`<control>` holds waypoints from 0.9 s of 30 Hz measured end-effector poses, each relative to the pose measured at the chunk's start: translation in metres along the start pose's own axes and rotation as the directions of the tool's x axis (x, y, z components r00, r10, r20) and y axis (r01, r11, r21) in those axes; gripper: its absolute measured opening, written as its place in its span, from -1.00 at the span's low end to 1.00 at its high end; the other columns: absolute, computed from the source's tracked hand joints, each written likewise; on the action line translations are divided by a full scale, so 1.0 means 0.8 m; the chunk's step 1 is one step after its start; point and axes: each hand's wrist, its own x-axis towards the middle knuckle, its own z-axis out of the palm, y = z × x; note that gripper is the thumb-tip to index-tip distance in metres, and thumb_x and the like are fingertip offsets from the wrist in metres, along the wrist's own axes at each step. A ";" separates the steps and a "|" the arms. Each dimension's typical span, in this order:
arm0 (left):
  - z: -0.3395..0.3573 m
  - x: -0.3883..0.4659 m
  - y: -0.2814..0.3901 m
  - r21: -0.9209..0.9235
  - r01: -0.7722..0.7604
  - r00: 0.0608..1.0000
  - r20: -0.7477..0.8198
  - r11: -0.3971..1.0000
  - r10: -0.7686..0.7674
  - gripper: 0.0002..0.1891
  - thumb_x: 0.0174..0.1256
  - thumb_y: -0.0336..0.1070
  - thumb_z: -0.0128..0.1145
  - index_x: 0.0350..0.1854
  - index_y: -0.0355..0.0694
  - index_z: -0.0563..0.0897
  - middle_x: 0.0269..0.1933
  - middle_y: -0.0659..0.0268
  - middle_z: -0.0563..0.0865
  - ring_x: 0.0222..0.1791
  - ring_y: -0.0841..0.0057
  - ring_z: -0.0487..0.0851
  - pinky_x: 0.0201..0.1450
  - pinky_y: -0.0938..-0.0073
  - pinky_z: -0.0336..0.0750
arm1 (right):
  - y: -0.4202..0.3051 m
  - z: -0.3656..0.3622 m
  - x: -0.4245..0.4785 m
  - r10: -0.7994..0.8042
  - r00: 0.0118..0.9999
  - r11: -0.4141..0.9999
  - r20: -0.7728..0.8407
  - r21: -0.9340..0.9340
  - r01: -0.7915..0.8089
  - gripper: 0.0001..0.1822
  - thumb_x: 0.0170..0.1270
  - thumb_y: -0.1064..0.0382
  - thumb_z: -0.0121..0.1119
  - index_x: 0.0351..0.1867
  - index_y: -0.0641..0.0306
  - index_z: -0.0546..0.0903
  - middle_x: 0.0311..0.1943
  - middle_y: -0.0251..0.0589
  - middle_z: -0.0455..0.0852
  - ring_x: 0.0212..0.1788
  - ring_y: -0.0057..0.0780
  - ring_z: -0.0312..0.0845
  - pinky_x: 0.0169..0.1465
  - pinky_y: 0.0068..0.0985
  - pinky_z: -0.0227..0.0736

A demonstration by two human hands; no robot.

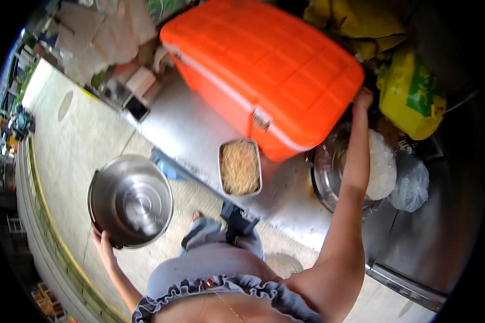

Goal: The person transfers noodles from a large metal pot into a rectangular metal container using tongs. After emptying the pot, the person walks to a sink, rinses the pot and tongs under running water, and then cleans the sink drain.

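My left hand (104, 246) grips the lower rim of an empty stainless steel pot (131, 202), held out over the concrete ground at the left. My right arm reaches forward, and my right hand (363, 98) touches the right end of a large orange cooler box (262, 68); its fingers are partly hidden behind the corner. The cooler's lid is down, with a metal latch (261, 118) on the near side. A rectangular container (240, 166) of pale shredded food stands on the metal counter, close to the cooler's front.
The stainless steel counter (182, 117) runs diagonally ahead of me. Beside my right forearm are a metal basin (323, 173), a white plastic-wrapped bundle (380, 165) and a clear plastic bag (410, 181). A yellow-green bag (412, 97) lies behind them. Cardboard (101, 40) is at the far left.
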 end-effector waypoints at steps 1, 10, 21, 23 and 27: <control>-0.003 -0.006 0.002 -0.034 0.005 0.999 0.032 0.999 -0.004 -0.50 0.12 -0.38 0.04 0.18 -0.33 0.43 0.00 0.25 0.55 -0.05 0.47 0.50 0.04 0.50 0.40 | 0.018 -0.014 -0.041 -0.081 0.997 0.989 0.009 0.124 0.080 -0.81 0.31 0.22 0.06 -0.31 0.32 0.56 -0.48 -0.27 0.60 -0.41 -0.42 0.56 -0.37 -0.47 0.46; -0.001 0.024 -0.031 -0.130 -0.088 0.996 -0.012 0.988 0.088 -0.67 0.07 -0.32 0.05 -0.07 -0.25 0.50 -0.48 0.37 0.53 -0.73 0.63 0.42 -0.78 0.59 0.26 | 0.146 -0.096 -0.527 0.264 0.793 0.955 0.549 -0.267 -0.133 -0.74 0.43 0.17 0.03 -0.16 0.38 0.57 -0.36 -0.18 0.70 -0.49 -0.58 0.56 -0.42 -0.61 0.44; -0.006 0.043 -0.015 -0.075 0.023 0.990 0.139 0.997 -0.013 -0.66 0.01 -0.38 0.02 -0.10 -0.34 0.50 -0.34 0.33 0.54 -0.43 0.61 0.46 -0.41 0.59 0.39 | 0.202 0.013 -0.579 0.209 0.905 0.883 0.370 -0.470 -0.012 -0.77 0.04 0.30 0.08 -0.65 0.44 0.44 -0.76 -0.32 0.37 -0.62 -0.65 0.20 -0.53 -0.49 0.14; -0.018 0.056 -0.034 -0.094 0.092 0.992 0.100 0.991 -0.083 -0.64 -0.02 -0.38 0.02 -0.09 -0.36 0.50 -0.28 0.30 0.55 -0.32 0.57 0.47 -0.27 0.56 0.42 | 0.195 0.036 -0.598 0.184 0.903 0.878 0.388 -0.479 0.027 -0.78 0.05 0.31 0.09 -0.64 0.44 0.46 -0.75 -0.32 0.38 -0.62 -0.65 0.20 -0.53 -0.48 0.14; -0.040 0.105 -0.064 -0.094 0.099 0.992 0.089 0.991 -0.090 -0.61 -0.03 -0.38 0.02 -0.07 -0.35 0.50 -0.26 0.29 0.55 -0.34 0.56 0.47 -0.30 0.56 0.40 | 0.177 0.147 -0.632 0.285 0.835 0.914 0.472 -0.395 -0.089 -0.78 0.08 0.28 0.09 -0.61 0.39 0.52 -0.72 -0.37 0.42 -0.61 -0.65 0.23 -0.52 -0.48 0.15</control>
